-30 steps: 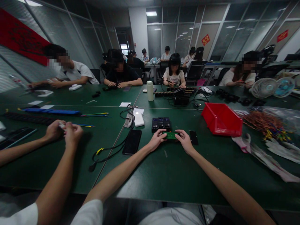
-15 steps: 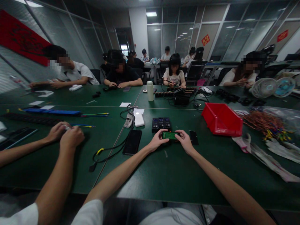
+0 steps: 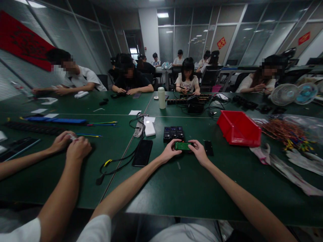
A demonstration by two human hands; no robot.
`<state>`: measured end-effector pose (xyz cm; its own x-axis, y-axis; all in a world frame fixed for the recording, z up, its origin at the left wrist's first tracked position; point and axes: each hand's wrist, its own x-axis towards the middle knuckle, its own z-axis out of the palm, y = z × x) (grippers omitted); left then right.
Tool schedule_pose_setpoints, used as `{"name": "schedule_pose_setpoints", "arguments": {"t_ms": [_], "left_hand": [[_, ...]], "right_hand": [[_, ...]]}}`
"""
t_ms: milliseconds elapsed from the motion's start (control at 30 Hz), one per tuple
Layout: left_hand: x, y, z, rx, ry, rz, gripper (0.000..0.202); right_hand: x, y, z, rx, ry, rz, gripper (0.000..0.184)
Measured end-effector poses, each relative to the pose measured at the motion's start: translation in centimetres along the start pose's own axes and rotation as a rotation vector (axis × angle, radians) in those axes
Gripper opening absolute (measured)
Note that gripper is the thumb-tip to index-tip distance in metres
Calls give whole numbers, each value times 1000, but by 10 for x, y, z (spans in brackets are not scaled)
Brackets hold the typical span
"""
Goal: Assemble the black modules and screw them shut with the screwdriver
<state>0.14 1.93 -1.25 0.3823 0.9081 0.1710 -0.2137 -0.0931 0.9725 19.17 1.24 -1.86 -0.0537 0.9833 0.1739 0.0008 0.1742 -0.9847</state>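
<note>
A small green circuit board [image 3: 182, 146] is held level between my two hands, above the green table. My left hand [image 3: 170, 151] pinches its left end, thumb in front and fingers behind. At the right end my right hand [image 3: 198, 150] grips it the same way. Directly behind the board sits a black block with three square modules [image 3: 173, 133], partly covered by my left fingers. A thin black plate [image 3: 209, 148] lies just right of my right hand. What is under the board is hidden.
A red bin [image 3: 238, 129] stands to the right, beside copper wires [image 3: 285, 131] and gloves [image 3: 282, 168]. Left of my hands lie a black phone [image 3: 142, 153], a white device [image 3: 149, 127] and a cable [image 3: 118, 171]. A co-worker's hands [image 3: 73, 144] work farther left.
My hands and the circuit board stay almost where they were. The co-worker's hands at the left have shifted slightly.
</note>
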Motion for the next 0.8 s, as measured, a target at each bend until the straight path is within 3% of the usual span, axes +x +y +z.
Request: {"name": "schedule_pose_setpoints", "arguments": {"t_ms": [800], "left_hand": [[1,0,3,-37,38,-5,54]], "right_hand": [[-3,-11,0,-68,-73,-32,37]]}}
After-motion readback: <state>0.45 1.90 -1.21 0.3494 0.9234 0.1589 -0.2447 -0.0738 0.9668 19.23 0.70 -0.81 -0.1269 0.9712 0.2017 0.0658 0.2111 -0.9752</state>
